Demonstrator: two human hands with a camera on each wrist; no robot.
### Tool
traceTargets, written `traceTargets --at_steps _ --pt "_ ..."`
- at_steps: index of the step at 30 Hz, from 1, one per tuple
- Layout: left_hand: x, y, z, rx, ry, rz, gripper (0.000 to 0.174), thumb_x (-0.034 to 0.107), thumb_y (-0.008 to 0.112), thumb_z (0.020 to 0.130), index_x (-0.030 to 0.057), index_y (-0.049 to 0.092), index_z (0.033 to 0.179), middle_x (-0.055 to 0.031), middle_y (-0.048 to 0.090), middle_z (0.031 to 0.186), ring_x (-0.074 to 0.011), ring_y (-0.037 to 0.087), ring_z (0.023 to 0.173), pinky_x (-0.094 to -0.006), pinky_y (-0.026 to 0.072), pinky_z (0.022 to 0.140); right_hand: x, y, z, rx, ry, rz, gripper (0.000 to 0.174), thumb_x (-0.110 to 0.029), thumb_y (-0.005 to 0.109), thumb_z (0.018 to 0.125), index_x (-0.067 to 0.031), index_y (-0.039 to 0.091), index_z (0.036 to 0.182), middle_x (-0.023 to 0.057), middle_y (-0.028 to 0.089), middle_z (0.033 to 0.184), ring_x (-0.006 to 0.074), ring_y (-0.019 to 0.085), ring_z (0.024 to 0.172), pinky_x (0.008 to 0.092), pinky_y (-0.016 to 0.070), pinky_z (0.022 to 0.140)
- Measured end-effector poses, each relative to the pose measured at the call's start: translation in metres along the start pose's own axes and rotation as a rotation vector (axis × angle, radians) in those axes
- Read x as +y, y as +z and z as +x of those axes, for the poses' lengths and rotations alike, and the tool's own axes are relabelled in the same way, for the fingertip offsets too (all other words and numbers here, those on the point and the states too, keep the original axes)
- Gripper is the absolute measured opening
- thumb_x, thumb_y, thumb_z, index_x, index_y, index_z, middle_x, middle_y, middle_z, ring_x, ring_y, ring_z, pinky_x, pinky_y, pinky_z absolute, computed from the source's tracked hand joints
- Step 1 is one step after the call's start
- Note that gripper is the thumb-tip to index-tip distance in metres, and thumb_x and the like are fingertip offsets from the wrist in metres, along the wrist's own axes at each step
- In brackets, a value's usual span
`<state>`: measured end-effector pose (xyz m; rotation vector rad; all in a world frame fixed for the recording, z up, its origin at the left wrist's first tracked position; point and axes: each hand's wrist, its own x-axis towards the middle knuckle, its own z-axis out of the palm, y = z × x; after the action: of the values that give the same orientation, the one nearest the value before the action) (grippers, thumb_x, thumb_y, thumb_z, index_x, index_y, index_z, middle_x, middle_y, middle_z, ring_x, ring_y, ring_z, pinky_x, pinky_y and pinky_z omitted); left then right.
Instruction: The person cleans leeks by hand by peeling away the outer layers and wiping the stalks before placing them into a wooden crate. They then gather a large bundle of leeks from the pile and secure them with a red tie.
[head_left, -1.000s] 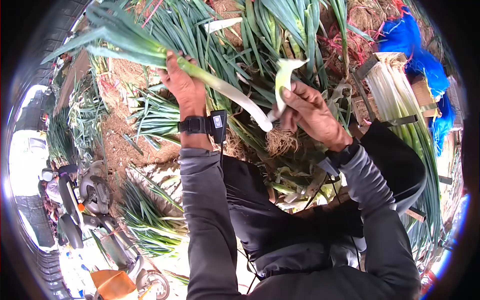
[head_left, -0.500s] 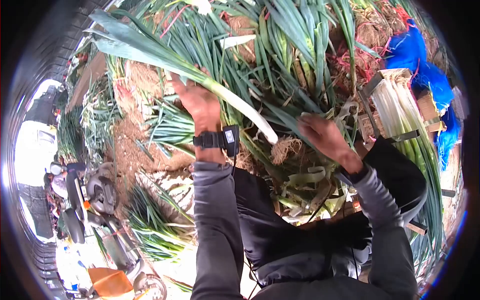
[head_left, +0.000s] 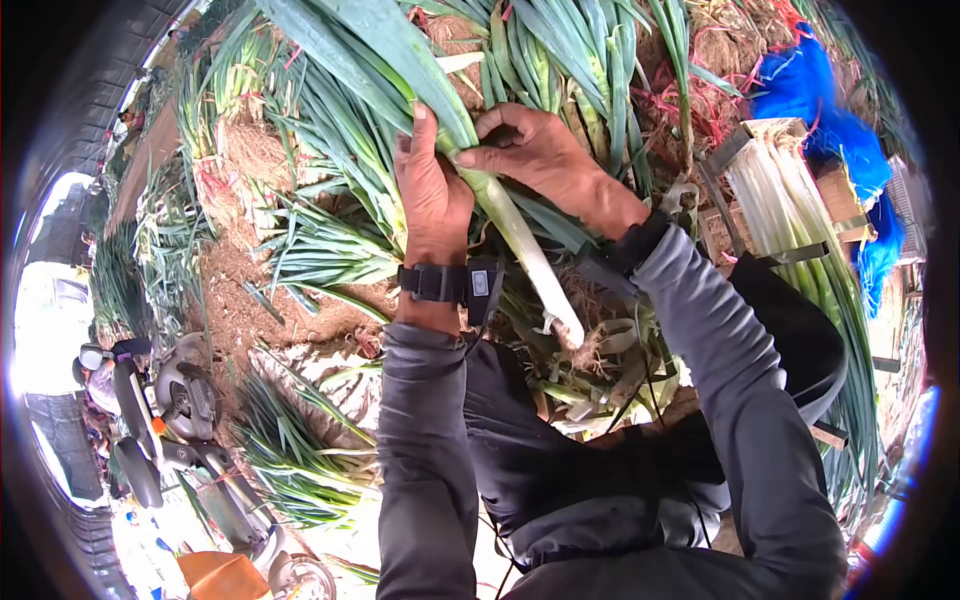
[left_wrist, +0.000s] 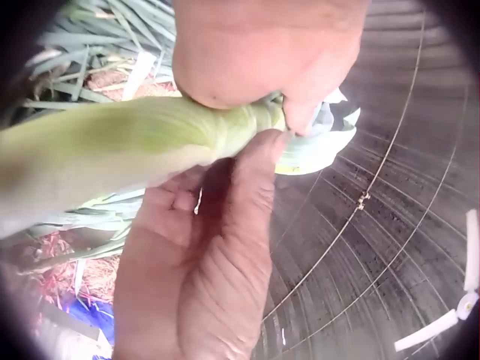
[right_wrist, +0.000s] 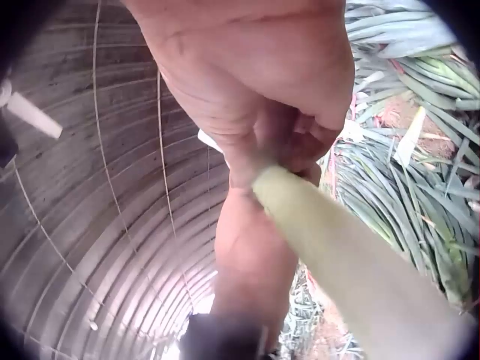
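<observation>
A leek (head_left: 520,240) slants across the head view, green leaves at the upper left, white root end at the lower right. My left hand (head_left: 435,195) grips it where leaves meet stalk. My right hand (head_left: 560,170) pinches the same part with thumb and fingers, close beside the left thumb. In the left wrist view the pale green stalk (left_wrist: 105,150) runs to the left from between both hands. The right wrist view shows the stalk (right_wrist: 337,255) coming towards the camera below my right hand (right_wrist: 255,82).
Piled leeks (head_left: 340,130) lie beyond the hands on brown ground. A bundle of leeks (head_left: 790,190) rests in a metal frame at the right, beside blue netting (head_left: 825,110). Loose leek bundles (head_left: 290,440) and a motorbike (head_left: 185,400) are at the left.
The right hand has lost the peeled-off piece it held and moved from the lower right up to the leek. The leek has shifted right and points more steeply downward.
</observation>
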<state>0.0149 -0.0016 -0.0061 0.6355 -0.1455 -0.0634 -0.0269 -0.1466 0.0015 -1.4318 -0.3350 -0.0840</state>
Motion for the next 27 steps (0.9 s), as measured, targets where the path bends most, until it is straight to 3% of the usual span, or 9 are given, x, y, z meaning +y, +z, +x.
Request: traceTargets --at_steps 4,8,11,12,15,17,21,23,27 --pt "0.001 0.015 -0.009 -0.048 0.056 0.012 0.035 0.020 0.071 0.098 0.0040 0.054 0.124 -0.0058 0.069 0.108 -0.0166 0.067 0.093 -0.0316 0.0566 0.079 -0.014 -0.005 -0.004 -0.021 0.145 0.017 0.035 -0.020 0.086 0.085 0.0009 0.066 0.105 0.0031 0.068 0.091 0.0098 0.063 0.086 0.0248 0.0497 0.074" --pt "-0.008 -0.002 -0.007 -0.050 0.092 0.080 0.040 0.012 0.072 0.096 0.0069 0.050 0.129 -0.0063 0.068 0.110 -0.0178 0.067 0.097 -0.0324 0.0556 0.083 -0.014 -0.001 -0.008 -0.107 -0.015 -0.121 0.022 -0.015 0.081 0.089 -0.0037 0.066 0.100 -0.0015 0.066 0.091 0.0064 0.061 0.084 0.0227 0.0503 0.076" --pt "-0.003 0.005 0.000 -0.033 0.092 0.138 0.054 0.007 0.069 0.095 0.0059 0.041 0.141 -0.0086 0.064 0.121 -0.0240 0.064 0.106 -0.0396 0.0529 0.094 -0.023 0.000 -0.011 0.069 -0.037 -0.373 0.023 -0.016 0.080 0.090 -0.0013 0.064 0.099 0.0003 0.065 0.089 0.0067 0.060 0.079 0.0225 0.0506 0.071" --pt "0.002 0.005 0.001 -0.142 0.013 0.121 0.053 0.003 0.071 0.091 0.0081 0.046 0.138 -0.0079 0.064 0.122 -0.0241 0.063 0.109 -0.0402 0.0516 0.095 -0.019 0.000 -0.006 0.107 -0.096 -0.316 0.025 -0.018 0.079 0.091 -0.0003 0.063 0.098 0.0019 0.064 0.083 0.0066 0.057 0.074 0.0234 0.0489 0.064" --pt "0.001 0.008 -0.003 -0.158 0.020 0.217 0.051 -0.001 0.070 0.091 0.0087 0.049 0.136 -0.0068 0.065 0.121 -0.0236 0.063 0.110 -0.0403 0.0516 0.096 -0.017 -0.014 -0.010 0.147 0.055 -0.351 0.029 -0.021 0.080 0.089 0.0010 0.062 0.091 0.0051 0.061 0.077 0.0119 0.054 0.068 0.0295 0.0477 0.060" --pt "-0.003 0.001 0.003 -0.112 0.078 0.222 0.052 -0.002 0.071 0.089 0.0104 0.050 0.134 -0.0059 0.067 0.112 -0.0214 0.065 0.103 -0.0386 0.0537 0.091 -0.018 0.002 -0.026 0.183 -0.119 -0.519 0.029 -0.021 0.079 0.090 -0.0022 0.058 0.087 0.0037 0.058 0.072 0.0090 0.052 0.065 0.0289 0.0455 0.056" --pt "0.002 0.012 0.003 0.012 0.077 0.198 0.047 -0.006 0.073 0.085 0.0121 0.053 0.124 -0.0063 0.067 0.099 -0.0206 0.068 0.083 -0.0336 0.0593 0.075 -0.026 0.011 -0.057 0.163 0.001 -0.053 0.020 -0.006 0.077 0.091 -0.0052 0.057 0.088 -0.0009 0.056 0.074 0.0051 0.052 0.068 0.0268 0.0443 0.057" --pt "0.006 0.012 0.003 -0.037 0.052 0.187 0.046 -0.006 0.072 0.086 0.0122 0.053 0.123 -0.0065 0.067 0.097 -0.0206 0.067 0.082 -0.0346 0.0588 0.071 -0.026 0.009 -0.066 0.147 -0.076 0.093 0.018 -0.005 0.076 0.092 -0.0065 0.058 0.090 -0.0047 0.059 0.084 0.0027 0.055 0.077 0.0229 0.0445 0.067" --pt "0.018 -0.021 0.021 0.020 0.077 0.147 0.042 -0.006 0.070 0.086 0.0124 0.052 0.119 -0.0077 0.064 0.095 -0.0206 0.063 0.078 -0.0327 0.0569 0.067 -0.053 -0.003 -0.121 0.225 0.078 0.224 0.017 -0.003 0.076 0.090 -0.0073 0.060 0.096 0.0000 0.065 0.097 0.0090 0.061 0.093 0.0276 0.0498 0.085"
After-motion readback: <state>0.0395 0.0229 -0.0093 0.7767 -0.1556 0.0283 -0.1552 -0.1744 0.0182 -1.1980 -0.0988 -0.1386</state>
